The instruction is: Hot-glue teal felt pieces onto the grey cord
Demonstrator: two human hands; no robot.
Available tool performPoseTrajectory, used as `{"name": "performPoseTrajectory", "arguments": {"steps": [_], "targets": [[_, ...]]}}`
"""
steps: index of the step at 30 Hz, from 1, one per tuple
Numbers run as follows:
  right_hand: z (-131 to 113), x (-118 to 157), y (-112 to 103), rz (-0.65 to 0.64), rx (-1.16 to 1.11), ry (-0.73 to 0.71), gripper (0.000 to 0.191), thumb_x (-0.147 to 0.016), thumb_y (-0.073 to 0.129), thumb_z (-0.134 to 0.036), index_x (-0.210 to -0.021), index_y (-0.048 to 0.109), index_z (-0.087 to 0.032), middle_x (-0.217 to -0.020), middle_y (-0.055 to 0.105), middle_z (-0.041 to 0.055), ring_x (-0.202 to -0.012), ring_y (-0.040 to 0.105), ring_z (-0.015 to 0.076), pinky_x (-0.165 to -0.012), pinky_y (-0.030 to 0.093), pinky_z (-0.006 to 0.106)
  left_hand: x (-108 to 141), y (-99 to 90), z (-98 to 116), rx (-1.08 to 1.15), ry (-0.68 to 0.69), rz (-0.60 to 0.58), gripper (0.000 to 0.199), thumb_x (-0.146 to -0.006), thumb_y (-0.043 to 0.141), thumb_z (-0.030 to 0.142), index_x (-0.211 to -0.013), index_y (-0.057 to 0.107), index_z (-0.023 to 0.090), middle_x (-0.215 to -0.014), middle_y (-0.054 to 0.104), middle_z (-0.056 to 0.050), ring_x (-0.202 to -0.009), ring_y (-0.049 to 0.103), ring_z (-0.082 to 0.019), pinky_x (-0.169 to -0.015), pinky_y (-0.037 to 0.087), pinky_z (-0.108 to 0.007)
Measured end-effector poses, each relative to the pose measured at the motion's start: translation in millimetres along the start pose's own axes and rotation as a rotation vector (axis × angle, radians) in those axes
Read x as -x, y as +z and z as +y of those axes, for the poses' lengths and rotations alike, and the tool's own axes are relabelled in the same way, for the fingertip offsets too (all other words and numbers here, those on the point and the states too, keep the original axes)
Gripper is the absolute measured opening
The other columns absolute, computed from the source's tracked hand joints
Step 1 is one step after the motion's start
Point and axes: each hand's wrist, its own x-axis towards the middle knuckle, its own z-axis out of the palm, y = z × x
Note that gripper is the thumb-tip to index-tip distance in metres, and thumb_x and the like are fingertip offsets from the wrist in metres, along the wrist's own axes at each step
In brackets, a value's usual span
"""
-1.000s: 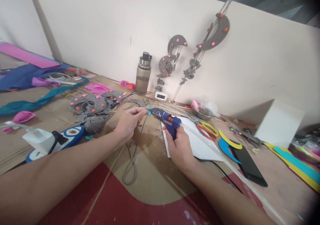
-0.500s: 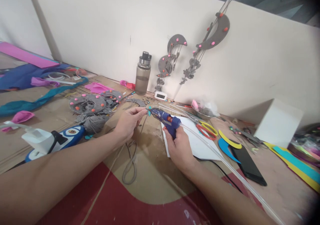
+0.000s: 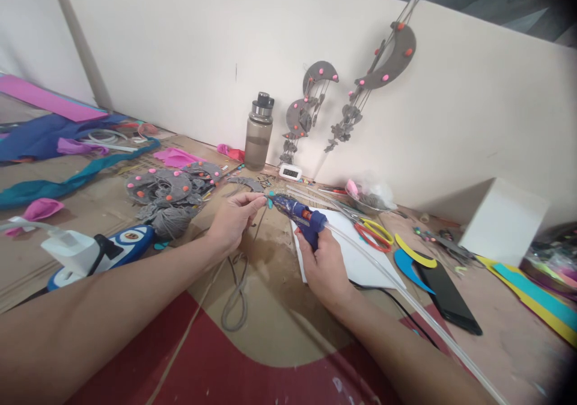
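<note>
two-handed, gripping a glue gun (image 3: 296, 210) in the right hand (image 3: 324, 264) and seemingly pinching a teal piece (image 3: 270, 204) at its nozzle (image 3: 276, 200) in the left hand (image 3: 234, 220), best aimed steadily, clear of skin.

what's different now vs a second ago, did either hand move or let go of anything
Nothing visibly changed. The right hand still grips the blue glue gun, pointing at the small teal piece the left hand seems to pinch; nothing was taken up or let go. The bottle and black phone stayed put.
</note>
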Motion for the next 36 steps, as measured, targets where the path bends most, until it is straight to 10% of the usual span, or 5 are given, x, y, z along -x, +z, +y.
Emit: {"name": "performPoseTrajectory", "arguments": {"steps": [36], "targets": [[0.8,0.8,-0.2,-0.017,0.031,-0.010,0.035,-0.089,0.039,-0.034,-0.114,0.052,-0.014,-0.107,0.062,0.0141,-0.101,0.058,0.0247,-0.087,0.046,0.041,-0.8,-0.3,-1.2,-0.022,-0.006,-0.002,0.029,-0.063,0.074,0.035,-0.078,0.065,0.012,-0.044,0.035,0.008,-0.040,0.022,-0.004,-0.039,0.011,-0.019]]}}
